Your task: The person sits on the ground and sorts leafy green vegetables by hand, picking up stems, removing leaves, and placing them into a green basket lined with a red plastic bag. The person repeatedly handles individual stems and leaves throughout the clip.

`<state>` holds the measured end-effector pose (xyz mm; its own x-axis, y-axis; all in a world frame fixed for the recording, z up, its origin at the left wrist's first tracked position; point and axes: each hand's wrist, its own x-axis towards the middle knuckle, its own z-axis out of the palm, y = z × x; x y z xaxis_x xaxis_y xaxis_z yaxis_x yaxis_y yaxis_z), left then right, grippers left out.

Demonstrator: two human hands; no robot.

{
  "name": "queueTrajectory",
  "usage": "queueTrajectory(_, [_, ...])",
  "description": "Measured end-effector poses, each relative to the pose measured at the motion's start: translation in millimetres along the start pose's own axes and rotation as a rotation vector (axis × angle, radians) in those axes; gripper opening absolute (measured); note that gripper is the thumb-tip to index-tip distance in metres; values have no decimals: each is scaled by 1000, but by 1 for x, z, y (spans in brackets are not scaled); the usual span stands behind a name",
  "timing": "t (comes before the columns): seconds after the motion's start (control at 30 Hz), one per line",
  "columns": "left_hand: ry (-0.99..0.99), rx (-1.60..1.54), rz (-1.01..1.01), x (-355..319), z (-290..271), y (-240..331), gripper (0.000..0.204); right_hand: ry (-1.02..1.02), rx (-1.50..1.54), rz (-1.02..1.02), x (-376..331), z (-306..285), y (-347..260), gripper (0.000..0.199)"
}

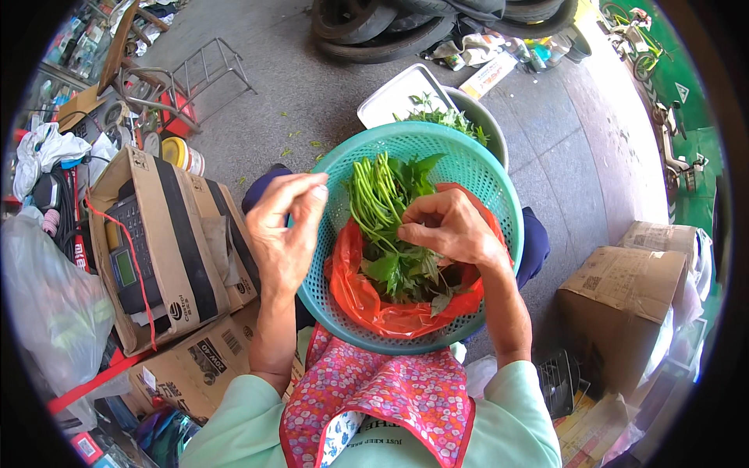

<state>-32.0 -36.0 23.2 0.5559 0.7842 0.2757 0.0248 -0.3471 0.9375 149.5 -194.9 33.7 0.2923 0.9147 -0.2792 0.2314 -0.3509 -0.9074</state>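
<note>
A turquoise perforated plastic basket sits in front of me, above my patterned apron. Inside it lies an opened red plastic bag with leafy greens on it, and a bunch of long green stems leans at the far side. Over the basket's left rim, my left hand is raised with thumb and fingertips brought together; anything between them is too small to make out. My right hand is closed in a pinch above the leaves, and its fingertips hide what they hold.
Beyond the basket stand a grey basin with picked greens and a white tray. Cardboard boxes crowd the left, one holding a desk telephone. Another box is at right. Tires lie at the back.
</note>
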Motion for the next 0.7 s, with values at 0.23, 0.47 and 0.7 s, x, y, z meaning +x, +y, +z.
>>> queueTrajectory(0.23, [-314,-299,-129,-8,22,33,12,-201,359,-41,-27,-11,-22,18])
queueTrajectory(0.47, [-394,-573,-407,-5,17,35,13,-188,389,-69,-32,-16,-14,15])
queueTrajectory(0.7, [-470,-637,-409,-17,23,24,14,-195,432,-41,-30,-7,-5,17])
